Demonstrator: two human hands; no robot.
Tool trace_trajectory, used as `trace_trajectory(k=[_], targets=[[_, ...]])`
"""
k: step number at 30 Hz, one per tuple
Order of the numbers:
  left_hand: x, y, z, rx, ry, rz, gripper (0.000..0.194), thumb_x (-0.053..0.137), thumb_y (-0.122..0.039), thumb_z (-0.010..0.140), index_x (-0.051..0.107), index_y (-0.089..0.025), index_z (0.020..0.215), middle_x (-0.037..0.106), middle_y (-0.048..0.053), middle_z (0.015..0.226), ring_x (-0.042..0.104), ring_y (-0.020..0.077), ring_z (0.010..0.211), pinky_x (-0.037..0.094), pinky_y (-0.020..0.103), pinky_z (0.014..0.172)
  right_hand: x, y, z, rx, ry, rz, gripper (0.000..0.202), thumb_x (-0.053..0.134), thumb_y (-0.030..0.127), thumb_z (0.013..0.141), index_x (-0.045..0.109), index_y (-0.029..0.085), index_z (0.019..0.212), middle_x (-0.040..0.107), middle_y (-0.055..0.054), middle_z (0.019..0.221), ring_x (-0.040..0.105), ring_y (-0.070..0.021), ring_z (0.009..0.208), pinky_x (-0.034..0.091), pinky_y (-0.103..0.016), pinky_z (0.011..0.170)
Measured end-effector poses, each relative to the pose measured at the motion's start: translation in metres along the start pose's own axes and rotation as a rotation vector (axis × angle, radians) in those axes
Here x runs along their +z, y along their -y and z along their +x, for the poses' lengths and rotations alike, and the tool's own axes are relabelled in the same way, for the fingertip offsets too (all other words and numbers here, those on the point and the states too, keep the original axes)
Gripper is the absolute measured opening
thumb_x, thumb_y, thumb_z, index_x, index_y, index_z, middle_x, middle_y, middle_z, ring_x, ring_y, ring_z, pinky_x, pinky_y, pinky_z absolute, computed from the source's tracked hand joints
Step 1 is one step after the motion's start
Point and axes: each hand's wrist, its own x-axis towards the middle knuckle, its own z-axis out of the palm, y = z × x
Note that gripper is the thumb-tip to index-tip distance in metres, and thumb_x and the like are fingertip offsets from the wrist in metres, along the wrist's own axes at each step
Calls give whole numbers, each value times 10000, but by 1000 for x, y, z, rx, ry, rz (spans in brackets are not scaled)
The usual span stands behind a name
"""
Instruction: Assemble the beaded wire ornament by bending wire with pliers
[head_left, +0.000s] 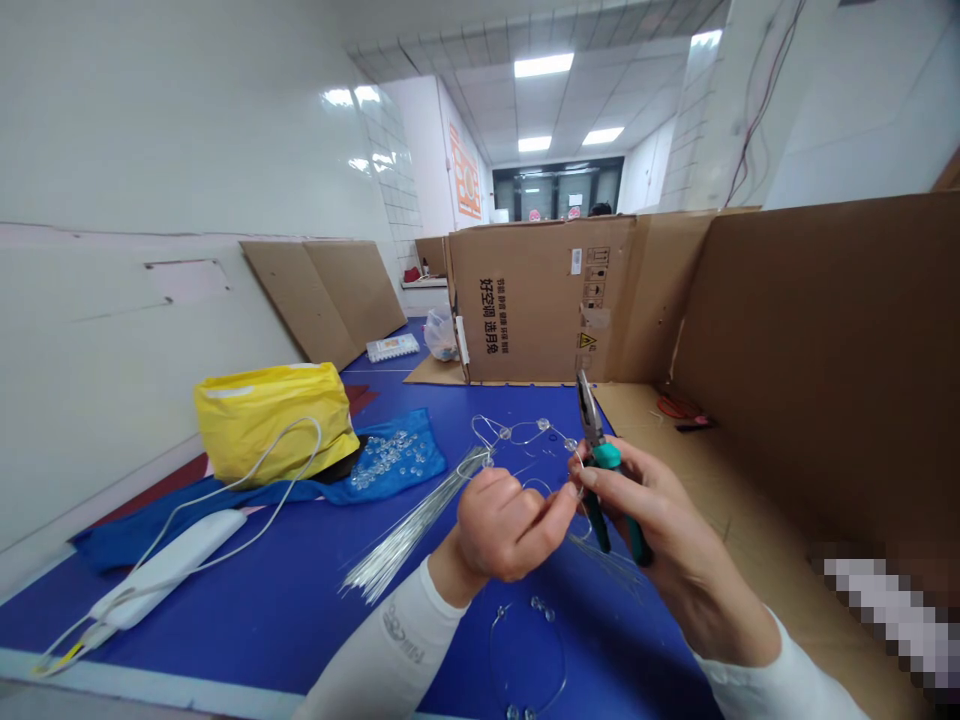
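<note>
My left hand [514,522] is closed, thumb and fingers pinching a thin wire strung with clear beads [543,426]. Green-handled pliers [592,425] rest in my right hand [646,500], jaws pointing up, while its thumb and index finger also meet at the wire near my left fingertips. The beaded wire curves in loops above and behind both hands. Beneath my hands, a second wire loop with clear beads [550,615] lies on the blue table [300,610]. Left of my left hand is a bundle of straight silvery wires [420,530].
Loose clear beads [386,455] sit on a blue cloth [427,440], beside a yellow bag [274,425]. A white power strip [169,570] with its cable lies at the left. Large cardboard [540,300] stands behind and to the right.
</note>
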Motion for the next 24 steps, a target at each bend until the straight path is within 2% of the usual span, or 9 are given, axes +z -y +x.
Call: trace_trajectory(k=[7, 12, 17, 24], targets=[[0, 3, 0, -13, -12, 51, 180, 597, -82, 933, 660, -163, 1081, 564, -60, 570, 460, 131, 526, 302, 321, 544, 1, 2, -2, 25, 19, -51, 426, 868, 506, 678, 673, 183, 878, 592, 12, 724, 516, -126, 642, 414, -256, 599], [1, 7, -1, -25, -18, 86, 158, 604, -85, 931, 674, -170, 1046, 537, -62, 552, 427, 135, 522, 290, 332, 546, 1, 4, -2, 14, 59, -147, 449, 867, 546, 664, 654, 183, 820, 572, 11, 685, 503, -137, 644, 406, -268, 599], [4, 10, -2, -26, -4, 113, 162, 616, -97, 933, 686, -166, 1062, 511, -66, 544, 413, 133, 522, 268, 336, 545, -1, 3, -5, 40, 67, -163, 426, 812, 556, 727, 655, 186, 869, 596, 0, 689, 531, -150, 650, 418, -279, 606], [10, 9, -4, -28, -2, 92, 136, 594, -106, 953, 702, -158, 1019, 517, -54, 533, 414, 138, 529, 261, 339, 548, 2, 3, -10, 41, 72, -82, 390, 843, 476, 712, 648, 185, 884, 607, 4, 707, 548, -140, 644, 416, -268, 600]])
